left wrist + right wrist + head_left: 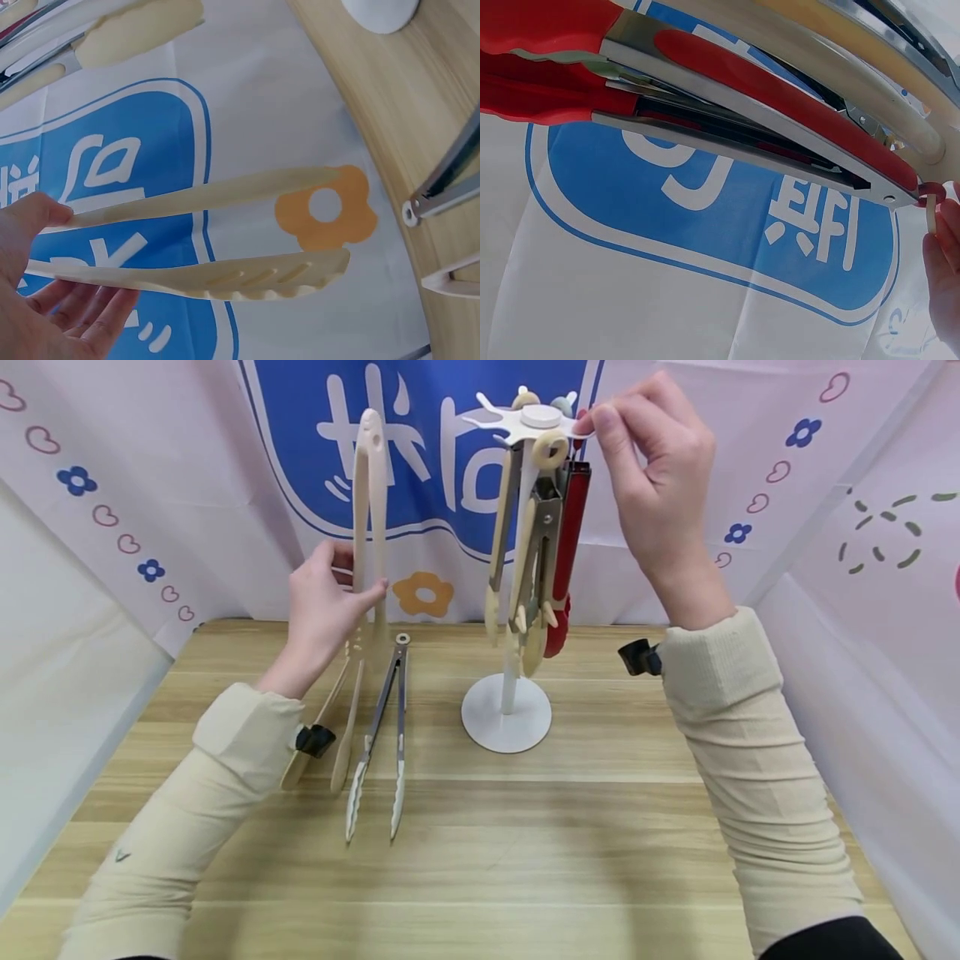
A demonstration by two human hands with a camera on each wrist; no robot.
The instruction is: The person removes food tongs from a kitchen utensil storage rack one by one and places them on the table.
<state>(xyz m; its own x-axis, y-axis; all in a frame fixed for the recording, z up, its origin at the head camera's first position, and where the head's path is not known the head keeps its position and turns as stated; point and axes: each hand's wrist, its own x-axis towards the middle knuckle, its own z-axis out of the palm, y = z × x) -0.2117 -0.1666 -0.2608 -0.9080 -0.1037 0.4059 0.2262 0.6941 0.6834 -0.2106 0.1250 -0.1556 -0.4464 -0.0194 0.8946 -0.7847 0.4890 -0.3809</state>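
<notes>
My left hand holds a pair of cream plastic tongs upright, hinge end up, thumb on one arm and fingers on the other. In the left wrist view the two arms of these tongs stand apart; one has a slotted, wavy-edged tip. My right hand pinches a hook arm at the top of a white rotating stand. Red-handled tongs hang at that hook, their red ring close to my fingertips in the right wrist view. Several cream-and-metal tongs hang beside them.
Metal tongs with white tips lie spread on the wooden table, left of the stand. Another cream pair lies partly behind my left wrist. A printed cloth hangs close behind the stand.
</notes>
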